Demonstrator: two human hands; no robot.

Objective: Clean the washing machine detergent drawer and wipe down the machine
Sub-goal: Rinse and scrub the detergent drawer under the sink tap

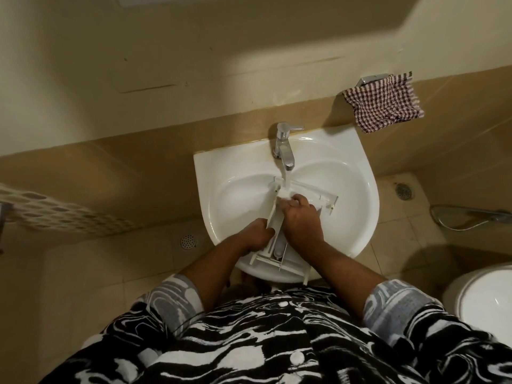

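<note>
The white plastic detergent drawer [274, 246] lies lengthwise in the white sink [352, 173], its near end over the front rim. My left hand [256, 238] grips the drawer's left side wall. My right hand [300, 217] lies over the drawer's middle, fingers curled and pressing into a compartment; whether it holds a cloth I cannot tell. Water runs from the chrome tap [284, 146] onto the drawer's far end. A second white plastic piece [318, 194] lies across the basin behind my right hand.
A checked red-and-white cloth [383, 102] hangs from a wall holder at the upper right. A white toilet [482, 295] stands at the right, a spray hose [465, 216] beyond it. Floor drains [188, 241] sit on the tiled floor. A patterned towel [55, 212] hangs at the left.
</note>
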